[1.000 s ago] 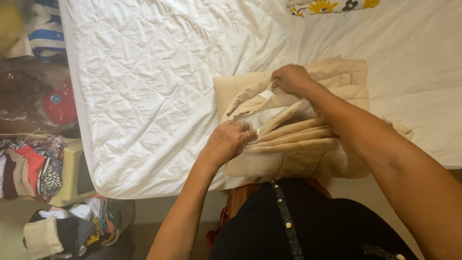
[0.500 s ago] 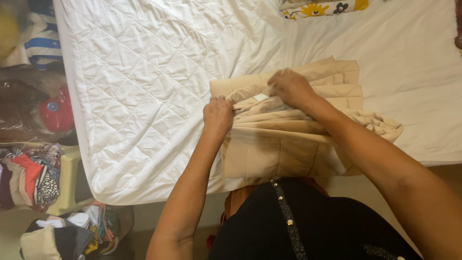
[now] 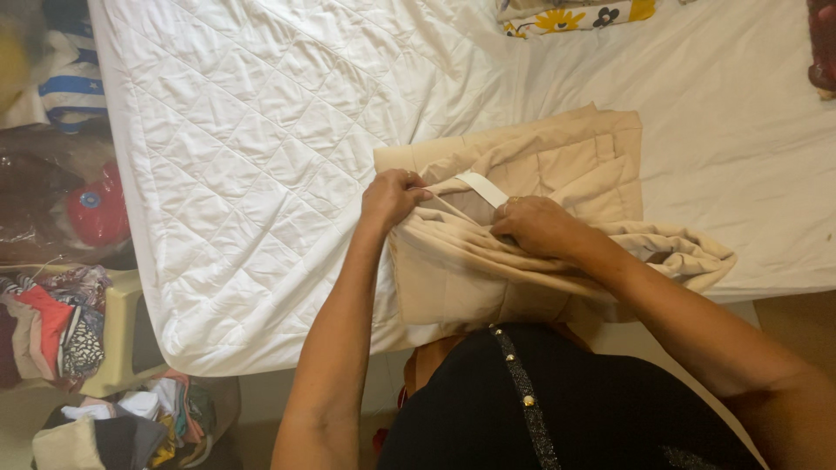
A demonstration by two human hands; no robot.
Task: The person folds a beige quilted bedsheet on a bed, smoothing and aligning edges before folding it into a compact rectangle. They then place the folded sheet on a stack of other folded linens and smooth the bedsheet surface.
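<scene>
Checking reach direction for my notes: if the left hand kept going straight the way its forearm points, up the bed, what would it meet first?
Probably the folded edge of the beige garment that the left hand grips, then bare white quilted mattress cover; depth is unclear.

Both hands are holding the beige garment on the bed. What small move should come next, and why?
Probably the left hand and right hand should pull the top edge of the beige garment taut and flat, since the fabric between them is bunched and a white strap sticks out.
</scene>
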